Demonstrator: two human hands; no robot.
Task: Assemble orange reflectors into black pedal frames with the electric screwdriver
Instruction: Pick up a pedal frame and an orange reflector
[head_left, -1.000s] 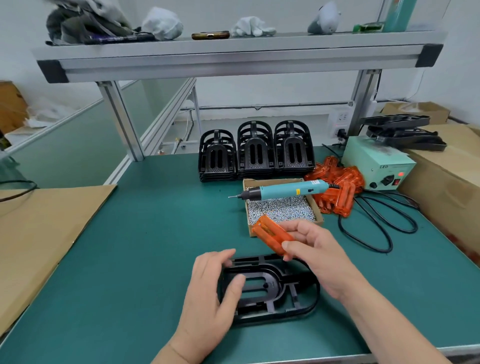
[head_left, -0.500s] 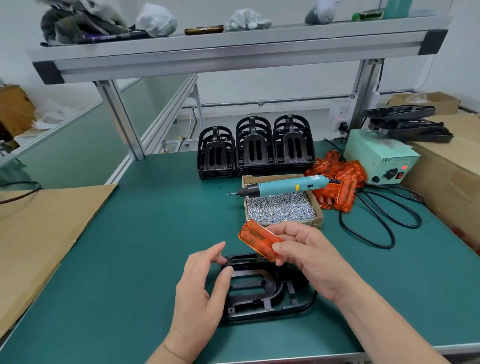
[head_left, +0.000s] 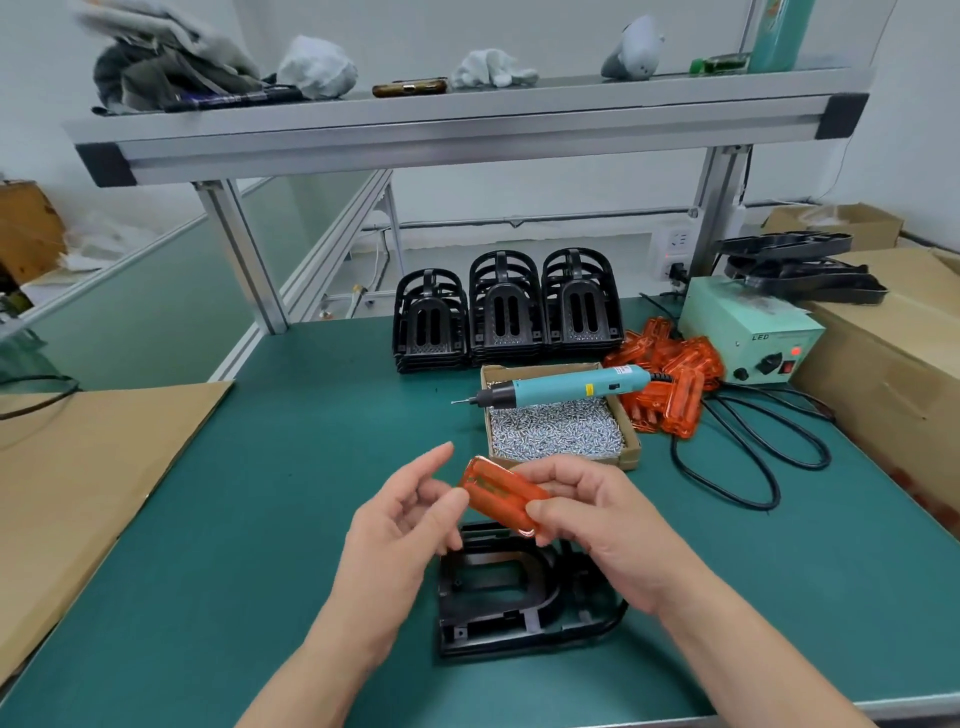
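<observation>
Left hand (head_left: 400, 535) just let go of the black pedal frame (head_left: 519, 597) lying near on the desk (head_left: 260, 519) and now hovers open beside the orange reflector (head_left: 501, 499). Right hand (head_left: 608, 530) has that in a pinch grip just above the frame, so probably fitting it next.

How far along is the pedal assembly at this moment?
Done: nothing visibly fastened; the black pedal frame lies bare on the mat. In hand: the right hand pinches one orange reflector above it, left hand open beside. Left: seat it, then drive screws; the electric screwdriver rests across the screw box.
</observation>
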